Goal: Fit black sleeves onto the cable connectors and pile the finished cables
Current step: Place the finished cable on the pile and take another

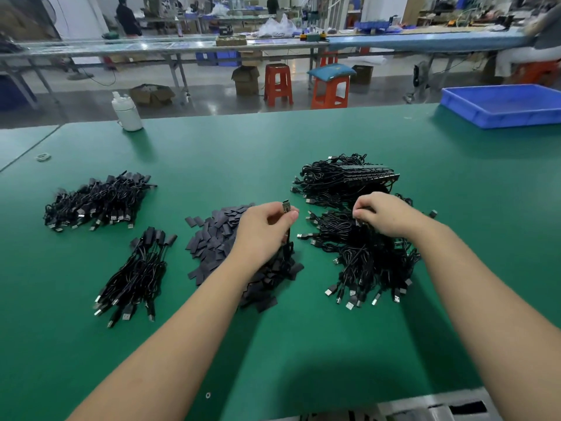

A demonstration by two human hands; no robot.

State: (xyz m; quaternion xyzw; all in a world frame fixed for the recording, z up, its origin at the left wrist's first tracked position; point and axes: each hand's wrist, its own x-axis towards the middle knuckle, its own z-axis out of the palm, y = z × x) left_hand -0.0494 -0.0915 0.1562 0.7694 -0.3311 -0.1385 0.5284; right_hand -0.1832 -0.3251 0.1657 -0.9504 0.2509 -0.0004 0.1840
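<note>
Now left hand point(261, 229) pinches connector point(286, 206), long axis upright.

Bright, even light from overhead fills the room, with nothing left dim. On the green table point(273, 153) soft shadows fall toward me beneath both forearms, and the white bottle point(127, 112) throws a faint one forward too. Pale glare shines off the polished floor point(212, 98) beyond the table and along the far benches. The middle of the view is sharp; the far room goes soft and smeared, worst at the top right corner. The wide lens bows the table's far edge and stretches the arms near the bottom.
</note>
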